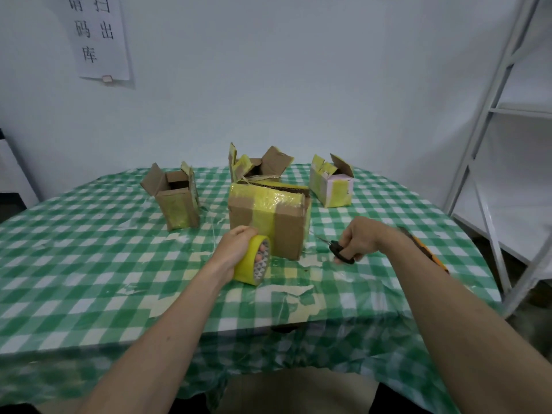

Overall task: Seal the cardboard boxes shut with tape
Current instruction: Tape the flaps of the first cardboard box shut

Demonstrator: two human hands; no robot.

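A brown cardboard box (286, 225) stands mid-table, its top flaps down under wide yellow tape that also runs down its front. My left hand (236, 249) grips a roll of yellow tape (254, 261), fingers through its core, just in front of the box's lower left corner. The tape strip on the box's front reaches down to the roll. My right hand (358, 240) holds black-handled scissors (337, 249) to the right of the box, blades pointing left toward it.
Three more boxes stand with flaps up: a brown one (176, 201) at left, one (260, 165) behind the taped box, a pinkish one (331, 186) at right. The green checked tablecloth (89, 264) covers the table. An orange-black object (427, 252) lies behind my right forearm. White shelving (493, 144) stands right.
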